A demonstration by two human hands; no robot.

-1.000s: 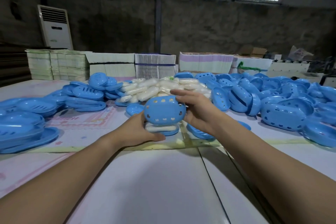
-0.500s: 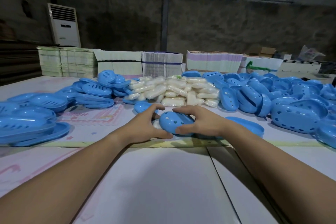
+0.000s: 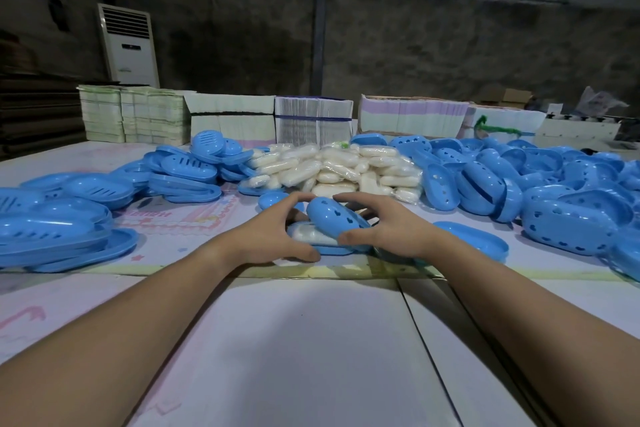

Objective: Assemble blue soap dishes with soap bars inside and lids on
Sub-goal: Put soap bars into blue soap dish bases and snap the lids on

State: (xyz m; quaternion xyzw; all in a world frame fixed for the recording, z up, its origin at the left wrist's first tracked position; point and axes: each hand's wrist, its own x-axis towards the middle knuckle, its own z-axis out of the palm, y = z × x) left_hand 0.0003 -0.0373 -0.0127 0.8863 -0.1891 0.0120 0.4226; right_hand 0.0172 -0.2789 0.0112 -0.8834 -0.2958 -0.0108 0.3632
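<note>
A blue soap dish base (image 3: 329,249) lies on the table in front of me with a wrapped white soap bar (image 3: 306,234) inside. A blue lid (image 3: 334,217) with heart-shaped holes sits tilted over the bar, its left side raised. My left hand (image 3: 273,236) curls round the left end of the dish, thumb at the front rim. My right hand (image 3: 388,230) grips the lid from the right, fingers over its far edge and thumb at the near edge.
A heap of wrapped soap bars (image 3: 339,166) lies just beyond. Blue bases and trays (image 3: 180,170) pile up at the left, blue lids (image 3: 554,184) at the right. One loose blue piece (image 3: 474,243) lies beside my right wrist. Stacked cartons (image 3: 311,118) line the far edge.
The lid was held upright above the dish a second ago. It has come down onto the soap bar and base, and both hands have closed in around it.
</note>
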